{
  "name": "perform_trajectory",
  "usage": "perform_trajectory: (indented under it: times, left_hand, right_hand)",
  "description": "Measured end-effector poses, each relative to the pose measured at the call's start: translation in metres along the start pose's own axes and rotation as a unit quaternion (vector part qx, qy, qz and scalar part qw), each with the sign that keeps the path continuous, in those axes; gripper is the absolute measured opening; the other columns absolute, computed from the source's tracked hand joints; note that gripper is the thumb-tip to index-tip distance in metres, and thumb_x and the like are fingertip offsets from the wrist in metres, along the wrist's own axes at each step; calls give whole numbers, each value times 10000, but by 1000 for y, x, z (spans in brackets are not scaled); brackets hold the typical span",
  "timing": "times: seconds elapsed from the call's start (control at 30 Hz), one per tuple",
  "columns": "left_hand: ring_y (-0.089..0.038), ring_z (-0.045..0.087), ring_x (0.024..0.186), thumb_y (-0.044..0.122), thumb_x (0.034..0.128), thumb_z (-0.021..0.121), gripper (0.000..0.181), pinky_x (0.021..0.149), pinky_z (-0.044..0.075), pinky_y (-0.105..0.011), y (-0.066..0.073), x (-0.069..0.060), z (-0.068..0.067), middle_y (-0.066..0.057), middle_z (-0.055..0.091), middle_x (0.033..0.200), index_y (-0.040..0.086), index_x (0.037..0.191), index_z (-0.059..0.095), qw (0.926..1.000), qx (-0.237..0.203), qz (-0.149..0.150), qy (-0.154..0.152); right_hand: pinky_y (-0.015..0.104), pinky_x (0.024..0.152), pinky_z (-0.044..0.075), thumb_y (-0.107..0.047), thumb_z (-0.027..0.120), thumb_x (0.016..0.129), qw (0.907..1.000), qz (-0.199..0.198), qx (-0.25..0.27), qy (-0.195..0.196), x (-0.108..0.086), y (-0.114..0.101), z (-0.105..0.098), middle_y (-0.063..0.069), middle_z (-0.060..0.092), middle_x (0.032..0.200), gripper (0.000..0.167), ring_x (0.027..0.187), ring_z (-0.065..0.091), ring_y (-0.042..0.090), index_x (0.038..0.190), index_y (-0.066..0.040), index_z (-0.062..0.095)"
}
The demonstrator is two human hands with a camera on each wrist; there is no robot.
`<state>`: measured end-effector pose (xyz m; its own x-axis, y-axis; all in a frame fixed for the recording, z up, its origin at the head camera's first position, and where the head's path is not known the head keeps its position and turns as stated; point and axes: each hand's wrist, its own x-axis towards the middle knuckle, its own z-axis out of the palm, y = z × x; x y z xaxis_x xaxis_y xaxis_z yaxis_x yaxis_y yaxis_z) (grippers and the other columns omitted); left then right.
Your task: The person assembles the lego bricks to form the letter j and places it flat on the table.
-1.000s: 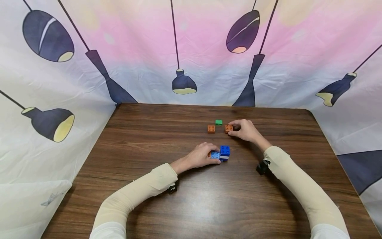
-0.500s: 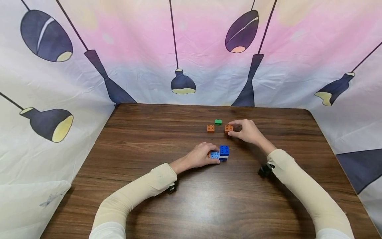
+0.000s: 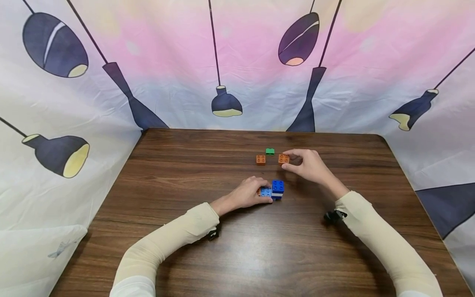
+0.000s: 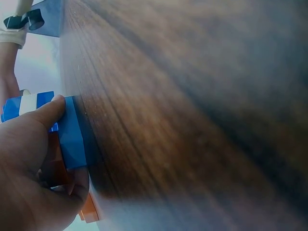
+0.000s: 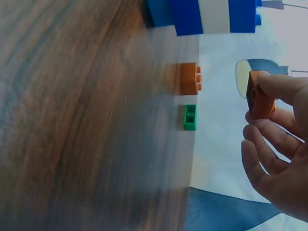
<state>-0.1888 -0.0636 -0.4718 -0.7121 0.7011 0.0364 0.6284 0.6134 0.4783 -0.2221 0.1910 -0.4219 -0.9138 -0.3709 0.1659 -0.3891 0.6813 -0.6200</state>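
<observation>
The left hand (image 3: 246,193) grips a joined block structure on the table, with light blue (image 3: 265,192) and orange parts between its thumb and fingers. At the structure's right end rises a stack of dark blue (image 3: 277,185) and white blocks. In the left wrist view the thumb lies on the blue block (image 4: 72,134), above an orange one (image 4: 56,163). The right hand (image 3: 309,166) pinches an orange block (image 3: 283,159) between thumb and fingers; in the right wrist view this block (image 5: 262,98) is held off the table, its underside partly showing.
Behind the structure another orange block (image 3: 261,160) stands on the wooden table (image 3: 178,173). Near it lies a small green block (image 3: 270,152), on its side in the right wrist view. A printed cloth (image 3: 178,99) hangs at the table's back and sides.
The right forearm and wrist have shifted outward to the right, while the right hand keeps its pinch on the orange block. The left hand's grip looks the same.
</observation>
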Motion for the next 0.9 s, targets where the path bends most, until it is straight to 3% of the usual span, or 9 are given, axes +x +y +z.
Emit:
perform_trajectory:
  times: [0.43,0.9]
  left_hand:
    - [-169,644,1042,380,921,775,426,913,496,-345,2,-2,-1,-36,727,1184,93,1228,710,9999,11,60,91]
    - [-158,625,1008,377,917,779,418,870,491,-334,3,-2,-1,-27,727,1172,109,1232,711,10000,-15,-31,76]
  right_hand:
    - [434,803,569,-334,786,918,9995,-306,-24,116,-21,-19,-2,96,721,1181,456,1017,686,253,1313,-123,699]
    - [384,770,564,-296,819,890,9987,-480,121,158,-37,-32,0,35,728,1100,428,980,678,229,1279,-147,723]
